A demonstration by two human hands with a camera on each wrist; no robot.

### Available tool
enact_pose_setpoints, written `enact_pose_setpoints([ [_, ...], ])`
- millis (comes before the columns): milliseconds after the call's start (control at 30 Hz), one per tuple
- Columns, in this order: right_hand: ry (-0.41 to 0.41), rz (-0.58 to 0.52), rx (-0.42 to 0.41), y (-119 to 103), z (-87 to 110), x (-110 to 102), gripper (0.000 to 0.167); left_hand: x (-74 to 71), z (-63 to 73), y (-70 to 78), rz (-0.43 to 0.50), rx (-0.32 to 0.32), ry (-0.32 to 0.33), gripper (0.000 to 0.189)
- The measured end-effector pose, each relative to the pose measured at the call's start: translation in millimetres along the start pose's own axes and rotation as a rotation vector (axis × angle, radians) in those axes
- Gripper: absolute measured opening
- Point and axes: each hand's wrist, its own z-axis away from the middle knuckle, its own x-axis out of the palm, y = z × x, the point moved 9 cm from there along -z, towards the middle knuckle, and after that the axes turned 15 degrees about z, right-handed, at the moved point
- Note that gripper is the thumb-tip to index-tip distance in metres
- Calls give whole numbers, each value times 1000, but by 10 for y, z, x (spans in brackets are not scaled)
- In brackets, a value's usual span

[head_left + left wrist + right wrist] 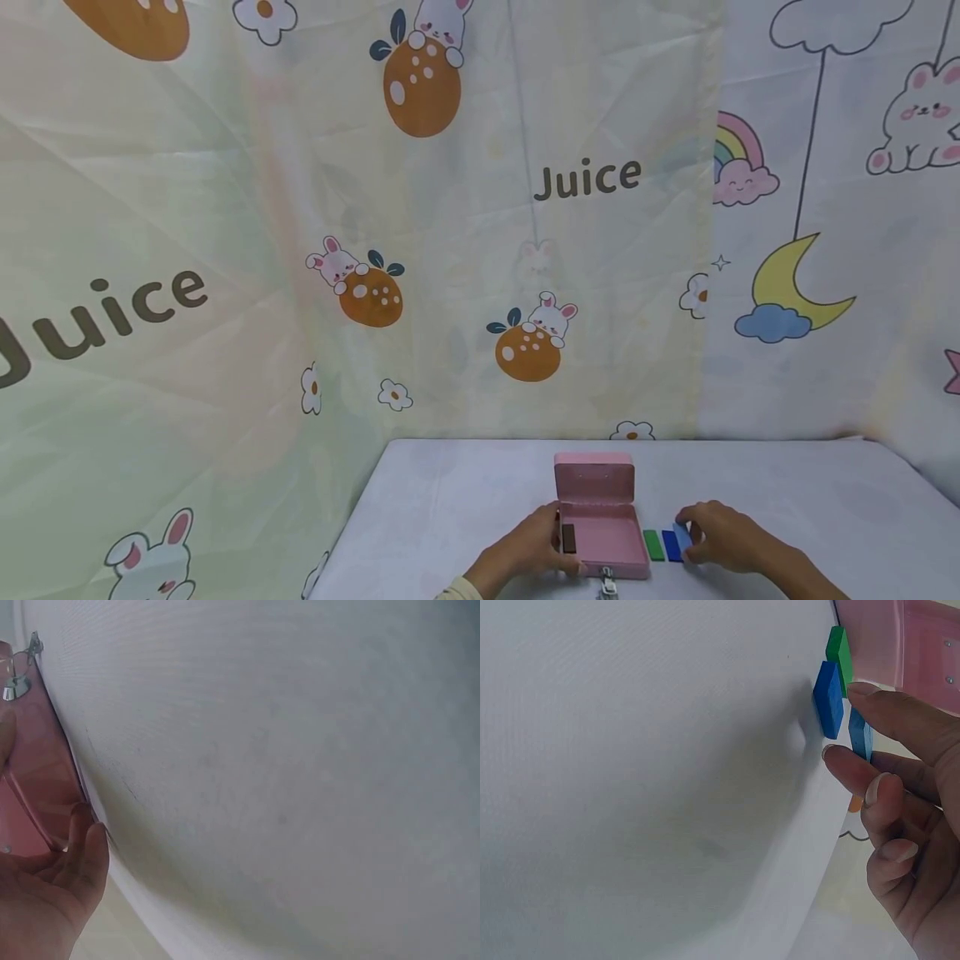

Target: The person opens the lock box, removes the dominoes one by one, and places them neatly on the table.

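A pink metal box (pixel 647 567) stands with its lid raised, and a dark brown block (pixel 568 538) lies inside by the left wall. My left hand (pixel 536 542) holds the box at its left side, thumb at the front corner. In the left wrist view, the fingers (pixel 91 859) reach along the box's pink side (pixel 46 769). Between thumb and fingers, my right hand (pixel 723 536) pinches a light blue block (pixel 860 733). Just left of it are a dark blue block (pixel 671 547) and a green block (pixel 654 546), lying beside the box.
A metal clasp (pixel 608 583) hangs at the box's front. White cloth covers the table (pixel 450 492). Printed curtains (pixel 465 217) rise behind the table and along its left side.
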Motion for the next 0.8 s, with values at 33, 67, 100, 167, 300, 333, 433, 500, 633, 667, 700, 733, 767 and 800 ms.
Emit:
enact_pose_setpoints([
  [33,-1,-3,3,9,-2,4,41,-1,1,3,4,3,1,74],
  [67,0,0,1,18,-2,9,41,-1,2,3,5,5,1,74],
  [100,-1,0,3,30,-3,16,41,-2,3,3,5,7,0,74],
  [167,-4,4,4,49,-6,33,42,-1,2,5,8,9,-2,76],
  [300,-10,15,2,82,-18,64,43,2,7,18,-4,11,-7,77],
  [333,-12,13,3,88,-23,71,43,1,10,21,-5,10,-6,78],
  [433,-15,13,0,107,-40,98,43,-1,18,31,-7,6,-3,78],
  [500,-17,13,0,120,-48,114,43,-3,24,37,-7,2,1,77],
  [633,-17,21,-4,132,-50,122,43,-6,27,49,-14,-5,5,77],
  [667,-18,21,-5,133,-48,123,43,-6,25,49,-16,-8,3,77],
  [700,-20,20,-5,134,-48,125,43,-5,22,47,-18,-14,2,77],
  [733,-21,21,-5,134,-47,124,43,-4,17,40,-20,-19,1,77],
  [767,-24,21,-4,137,-48,128,42,-5,13,35,-19,-26,1,77],
  [800,-27,20,-2,138,-51,130,42,-5,9,31,-21,-30,0,77],
])
